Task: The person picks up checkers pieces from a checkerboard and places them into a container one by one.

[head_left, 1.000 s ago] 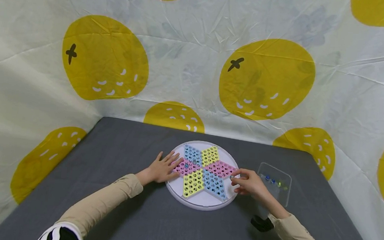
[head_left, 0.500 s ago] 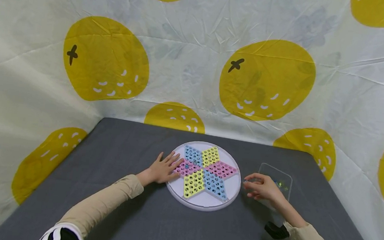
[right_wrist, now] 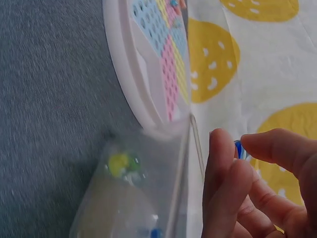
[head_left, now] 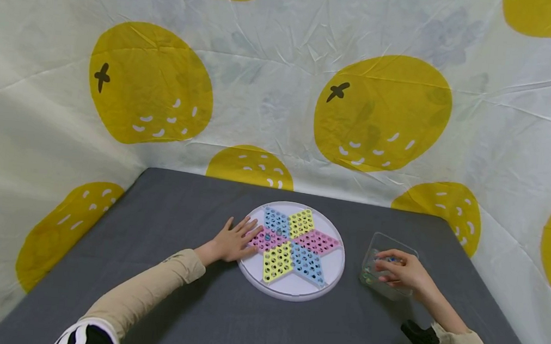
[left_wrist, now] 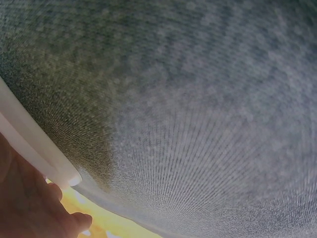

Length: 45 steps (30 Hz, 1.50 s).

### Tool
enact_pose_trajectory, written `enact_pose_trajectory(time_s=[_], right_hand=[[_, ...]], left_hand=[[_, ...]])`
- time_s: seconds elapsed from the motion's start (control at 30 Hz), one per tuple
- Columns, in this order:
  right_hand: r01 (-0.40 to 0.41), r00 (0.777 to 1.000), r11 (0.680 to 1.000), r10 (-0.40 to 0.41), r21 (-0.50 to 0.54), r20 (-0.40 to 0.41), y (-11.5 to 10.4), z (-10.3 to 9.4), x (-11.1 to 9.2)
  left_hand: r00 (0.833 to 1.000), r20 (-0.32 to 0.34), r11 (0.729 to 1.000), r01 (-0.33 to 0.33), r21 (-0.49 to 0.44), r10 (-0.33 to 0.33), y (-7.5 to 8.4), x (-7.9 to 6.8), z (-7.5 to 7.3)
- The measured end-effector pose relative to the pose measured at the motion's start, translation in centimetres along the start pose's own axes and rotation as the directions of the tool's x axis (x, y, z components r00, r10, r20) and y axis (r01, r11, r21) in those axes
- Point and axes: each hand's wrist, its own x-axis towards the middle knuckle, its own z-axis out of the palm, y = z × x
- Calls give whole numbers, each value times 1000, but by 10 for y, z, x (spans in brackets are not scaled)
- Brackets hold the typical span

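My left hand [head_left: 236, 241] rests with spread, straight fingers on the left rim of a round white Chinese checkers board [head_left: 251, 276]. In the left wrist view, part of that hand [left_wrist: 34, 208] lies against the board's white edge [left_wrist: 37, 144]. A few blue marbles [head_left: 267, 237] sit in the board's holes. To the right, my right hand [head_left: 402, 270] is over a clear plastic box [head_left: 399, 240]. Between thumb and fingertips it pinches a blue and clear marble [right_wrist: 240, 149], plain in the right wrist view. A yellow-green marble [right_wrist: 119, 164] and others lie in the box, partly hidden by the hand.
A dark grey cloth [head_left: 261, 329] covers the table. Behind it hangs a white curtain [head_left: 262, 100] printed with yellow fruit shapes. A black strap [head_left: 418, 334] is at my right wrist.
My right hand has moved right, from the board's right rim to over the clear box. Marbles in the box now show at its left side. The left hand and board stay put.
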Motion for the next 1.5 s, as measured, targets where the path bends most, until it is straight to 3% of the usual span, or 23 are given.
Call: enact_pose_trajectory(time_s=[0.27,0.73,1.5], right_hand=[[2,1000,1000,-2,11,-11,4,-20,-9],[-56,997,998,57,34,-49,22,-39,-4],[-73,996,997,74,16,-44,29,-46,1]], left_hand=[[1000,-10,1000,-6,-14,6,2,-1,-3],[999,-31,999,-20,-26,19,2,-2,-3],[1000,2,1000,10,-11,-10,1,0,0]])
